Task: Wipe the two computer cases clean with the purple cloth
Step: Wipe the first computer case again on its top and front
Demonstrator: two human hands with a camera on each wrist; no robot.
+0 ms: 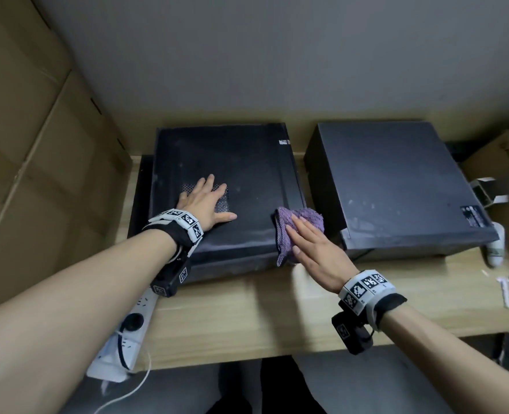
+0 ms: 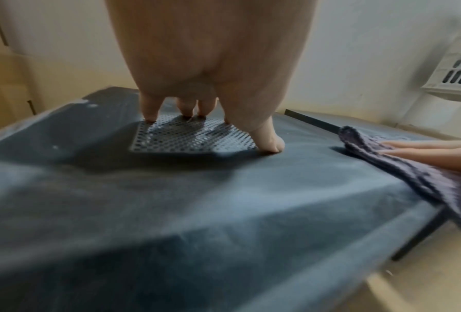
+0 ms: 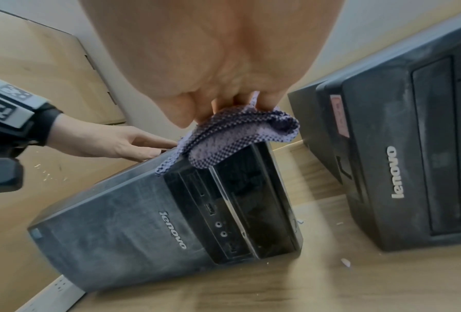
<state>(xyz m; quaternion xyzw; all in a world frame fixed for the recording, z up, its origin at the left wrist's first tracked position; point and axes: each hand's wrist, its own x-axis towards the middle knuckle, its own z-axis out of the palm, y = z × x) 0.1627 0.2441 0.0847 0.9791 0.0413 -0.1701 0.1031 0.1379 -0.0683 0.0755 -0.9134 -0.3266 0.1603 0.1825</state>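
Two dusty black computer cases lie flat on a wooden table: the left case (image 1: 241, 174) (image 2: 170, 200) (image 3: 122, 223) and the right case (image 1: 396, 186) (image 3: 411, 160). My left hand (image 1: 206, 201) (image 2: 210, 84) (image 3: 117, 143) lies flat, fingers spread, on the left case's vent grille (image 2: 186, 137). My right hand (image 1: 313, 249) (image 3: 218, 84) presses the purple cloth (image 1: 295, 228) (image 2: 400, 164) (image 3: 237, 135) with straight fingers onto the near right corner of the left case. Part of the cloth hangs over the case's front edge.
Cardboard boxes (image 1: 38, 144) stand along the left. A white power strip (image 1: 124, 333) lies at the table's near left edge. Small white items, a tube (image 1: 495, 246) and a box sit right of the right case. A wall (image 1: 277, 55) closes the back.
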